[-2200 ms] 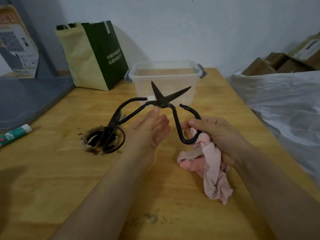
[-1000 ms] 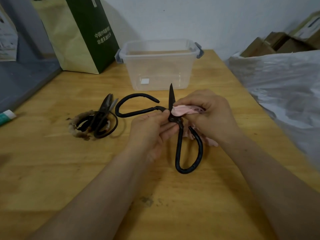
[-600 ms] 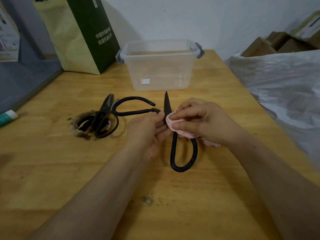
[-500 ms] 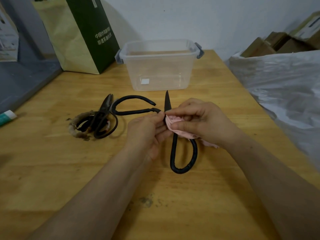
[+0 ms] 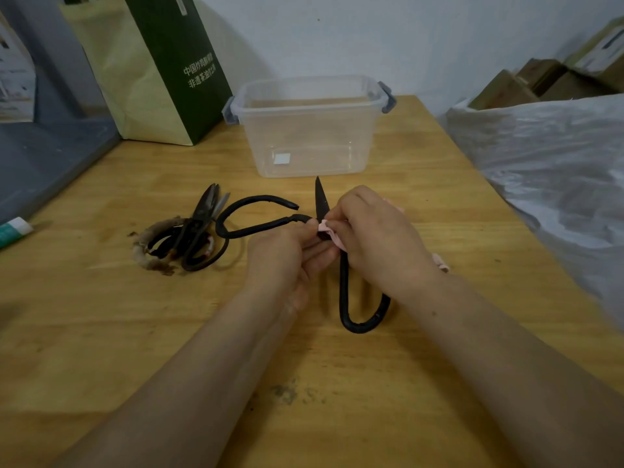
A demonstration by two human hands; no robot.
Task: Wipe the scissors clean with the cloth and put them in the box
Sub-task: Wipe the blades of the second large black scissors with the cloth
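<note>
While left hand (image 5: 283,255) still pinches scissors (image 5: 341,292), right hand (image 5: 374,241) keeps cloth (image 5: 324,226) pinched round them.

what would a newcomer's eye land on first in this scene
The large black scissors at mid-table stand out first, handles splayed wide. The left hand grips them near the pivot and the right hand pinches a pink cloth against the blade's base. Just behind stands an open-topped clear plastic box, and to the left a second pair of scissors, grimy, lies on the wooden table.
</note>
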